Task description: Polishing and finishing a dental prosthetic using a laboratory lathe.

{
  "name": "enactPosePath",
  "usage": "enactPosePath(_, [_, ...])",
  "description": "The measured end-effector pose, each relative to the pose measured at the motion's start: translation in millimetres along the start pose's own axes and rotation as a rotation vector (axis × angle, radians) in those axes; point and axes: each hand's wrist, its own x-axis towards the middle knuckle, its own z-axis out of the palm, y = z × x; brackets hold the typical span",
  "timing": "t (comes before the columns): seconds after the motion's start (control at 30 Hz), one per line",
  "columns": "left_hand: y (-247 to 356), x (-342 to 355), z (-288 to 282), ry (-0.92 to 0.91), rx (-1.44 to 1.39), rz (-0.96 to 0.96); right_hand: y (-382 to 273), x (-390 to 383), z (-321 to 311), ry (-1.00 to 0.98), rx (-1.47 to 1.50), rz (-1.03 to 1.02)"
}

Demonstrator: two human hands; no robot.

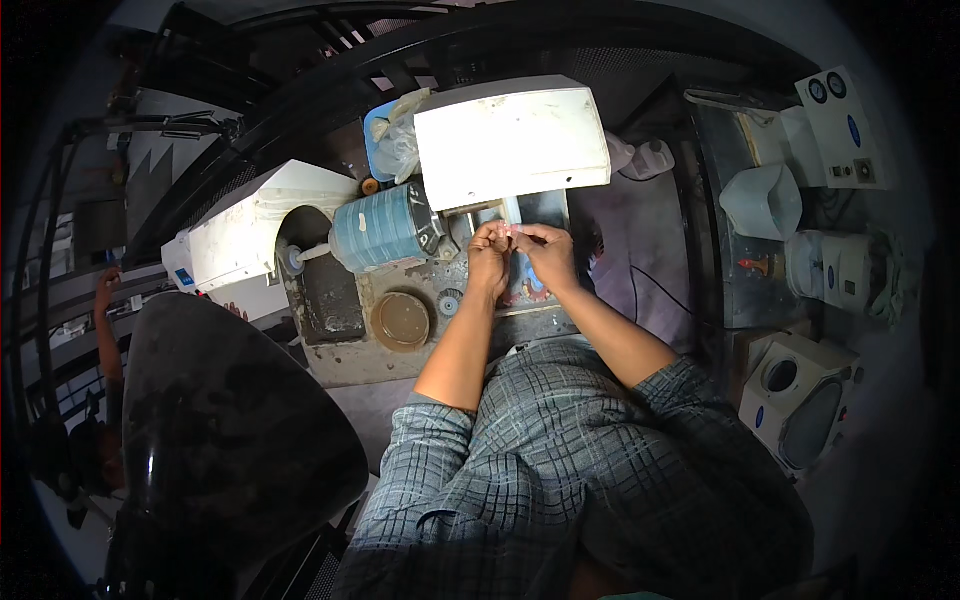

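Observation:
My left hand (488, 262) and my right hand (549, 258) meet in front of a white box-shaped machine hood (512, 135). Both are closed, fingertips pinched together around a small pinkish piece (509, 231) that is mostly covered by the fingers; its exact kind is too small to make out. Just beyond the fingers, a pale upright part (512, 208) shows under the hood's lower edge. Below my hands lies a shallow metal tray (545, 310) with small red and blue things in it.
Left of my hands, a large blue plastic bottle (385, 228) lies on its side above a brown bowl (401, 322). Further left stands a white machine (243, 235) with a round wheel (291, 259). A dark chair back (240, 410) and another person's arm (107, 325) are at left. More machines (795, 395) stand right.

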Motion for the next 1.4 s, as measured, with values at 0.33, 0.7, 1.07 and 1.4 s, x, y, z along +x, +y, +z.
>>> enactPosePath(0.33, [0, 3, -5, -0.004, 0.02, 0.031, -8, 0, 5, -0.018, 0.053, 0.019])
enactPosePath(0.7, [-3, 4, -3, 0.037, -0.02, -0.044, -19, 0, 6, 0.042, -0.102, 0.05])
enactPosePath(1.07, [-12, 15, 2, 0.062, 0.066, -0.034, -12, 22, -1, 0.063, 0.217, 0.299])
enactPosePath(1.4, [-24, 2, 6, 0.086, -0.136, -0.047, -25, 8, -10, -0.006, -0.036, 0.147])
